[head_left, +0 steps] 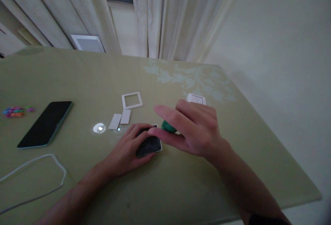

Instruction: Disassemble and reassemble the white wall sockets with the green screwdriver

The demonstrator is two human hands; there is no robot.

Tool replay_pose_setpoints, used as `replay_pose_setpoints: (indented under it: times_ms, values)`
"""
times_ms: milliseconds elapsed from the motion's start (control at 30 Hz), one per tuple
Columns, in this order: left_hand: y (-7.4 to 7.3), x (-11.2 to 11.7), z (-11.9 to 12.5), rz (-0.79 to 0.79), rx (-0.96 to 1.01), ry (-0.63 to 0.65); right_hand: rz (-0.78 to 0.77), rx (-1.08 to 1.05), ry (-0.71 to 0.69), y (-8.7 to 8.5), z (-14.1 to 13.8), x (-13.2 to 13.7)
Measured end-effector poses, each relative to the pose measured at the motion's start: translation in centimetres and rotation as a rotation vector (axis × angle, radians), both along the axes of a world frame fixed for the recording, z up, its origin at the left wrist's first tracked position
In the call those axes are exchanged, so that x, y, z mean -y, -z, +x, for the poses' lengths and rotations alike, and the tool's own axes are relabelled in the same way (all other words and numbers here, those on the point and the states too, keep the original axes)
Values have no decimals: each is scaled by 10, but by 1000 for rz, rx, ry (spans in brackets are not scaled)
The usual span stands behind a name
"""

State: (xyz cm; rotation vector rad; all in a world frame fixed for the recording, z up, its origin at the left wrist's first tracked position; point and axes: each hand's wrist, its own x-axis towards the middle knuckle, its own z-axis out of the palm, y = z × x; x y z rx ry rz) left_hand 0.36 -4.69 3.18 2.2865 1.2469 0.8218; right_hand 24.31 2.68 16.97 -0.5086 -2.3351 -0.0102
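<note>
My left hand [129,148] grips a wall switch [149,145] by its edges on the table, thumb on the near side and fingers across the far side. Its black back faces up, with a white rim at the right. Just right of it, my right hand [193,126] is closed around a screwdriver with a green handle [168,126]; its shaft and tip are hidden. Beyond my left hand lie two white rocker covers [125,117] and a square white frame [132,100]. A white wall socket [196,98] stands behind my right hand, partly covered by it.
A dark tablet [46,124] lies at the left, with small colourful pieces [15,111] past it. A white cable [58,164] loops over the near left of the table [191,194]. Curtains [181,14] hang behind; a wall [289,80] borders the right edge.
</note>
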Motion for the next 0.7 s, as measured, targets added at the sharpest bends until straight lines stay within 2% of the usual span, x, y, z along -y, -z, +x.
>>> replay_pose_setpoints:
  times_ms: [33, 133, 167, 200, 300, 333, 367, 467, 500, 533, 633, 667, 700]
  values:
    - [0, 0, 0, -2, 8, 1, -16, 6, -8, 0, 0, 0]
    - [0, 0, 0, -10, 15, 4, -294, 59, -168, -2, 1, 0]
    - [0, 0, 0, -8, 10, 2, -335, 64, -182, -1, 1, 0]
    - [0, 0, 0, -5, 4, -1, -302, 49, -155, -1, 1, 0]
    - [0, 0, 0, 4, -3, 0, -11, -15, 14, 2, 1, 0]
    - [0, -1, 1, 1, -4, 4, 16, -12, 27, 2, 1, 0]
    - [0, -1, 1, -1, -4, 8, -26, 7, 3, 1, 1, 0]
    - [1, -1, 1, 1, -16, 10, -309, 90, -149, -1, 1, 1]
    - [1, -1, 1, 7, -18, 5, -320, 90, -158, -1, 0, 1]
    - [1, -1, 2, 11, -17, 0, -261, 71, -128, 0, -1, 1]
    - [0, 0, 1, -15, -2, -20, 55, -16, 10, 2, -2, 1]
    - [1, 0, 1, -35, 4, -27, 78, -16, 16, 2, -2, 0]
    - [1, 0, 1, -52, 6, -31, 34, 3, -16, 1, -1, 0]
